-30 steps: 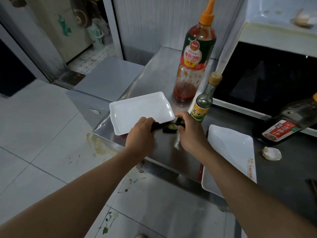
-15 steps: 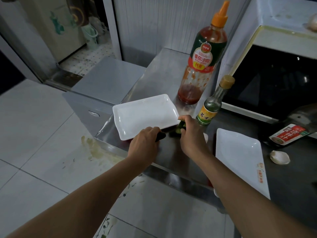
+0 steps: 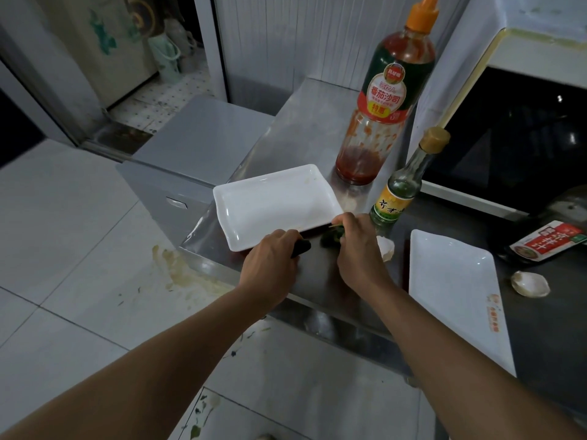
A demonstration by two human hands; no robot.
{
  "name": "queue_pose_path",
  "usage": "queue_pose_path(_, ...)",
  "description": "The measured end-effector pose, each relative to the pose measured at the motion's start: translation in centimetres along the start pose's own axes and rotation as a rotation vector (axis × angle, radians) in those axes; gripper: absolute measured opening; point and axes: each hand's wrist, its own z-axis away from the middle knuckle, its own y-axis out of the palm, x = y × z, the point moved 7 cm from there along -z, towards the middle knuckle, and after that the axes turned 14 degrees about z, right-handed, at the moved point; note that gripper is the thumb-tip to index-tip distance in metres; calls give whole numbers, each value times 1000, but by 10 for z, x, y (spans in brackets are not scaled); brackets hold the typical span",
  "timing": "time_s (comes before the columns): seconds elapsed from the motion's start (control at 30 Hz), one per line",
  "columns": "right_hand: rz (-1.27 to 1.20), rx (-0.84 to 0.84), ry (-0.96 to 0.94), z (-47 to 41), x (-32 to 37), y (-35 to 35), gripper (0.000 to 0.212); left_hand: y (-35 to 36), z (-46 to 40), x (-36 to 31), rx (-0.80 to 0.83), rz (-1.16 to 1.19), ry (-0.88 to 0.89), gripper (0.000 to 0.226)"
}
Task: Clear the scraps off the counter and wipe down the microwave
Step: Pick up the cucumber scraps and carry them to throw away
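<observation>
On the steel counter [image 3: 320, 281], my left hand [image 3: 270, 262] grips a dark green scrap [image 3: 301, 247] just below the near edge of a white rectangular plate [image 3: 270, 204]. My right hand [image 3: 359, 246] pinches another green vegetable scrap [image 3: 332, 238] beside it. A pale shell-like scrap [image 3: 386, 247] lies just right of my right hand, and a second one [image 3: 529, 283] lies further right. The microwave [image 3: 514, 131], with a dark door, stands at the back right.
A tall ketchup bottle [image 3: 381, 100] and a small glass bottle [image 3: 403, 182] stand behind my hands. A second white plate [image 3: 454, 293] lies at the right, and a dark bottle [image 3: 546, 239] lies on its side. Stains and green bits mark the floor [image 3: 178, 271].
Both hands stay close together at the plate's near edge, working on the green scraps. The camera has shifted slightly, so the scene sits a little lower and to the right.
</observation>
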Motion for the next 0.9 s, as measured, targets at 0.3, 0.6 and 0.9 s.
queue_pose_path(0.3,55,30,-42,6,-1,13,41,1,1,0,15,-2,-12,24)
queue_pose_path(0.6,91,19,-47,8,1,15,38,0,3,0,10,-5,-9,24)
queue_pose_path(0.9,185,27,-85,6,3,16,37,1,4,-1,17,8,-4,24)
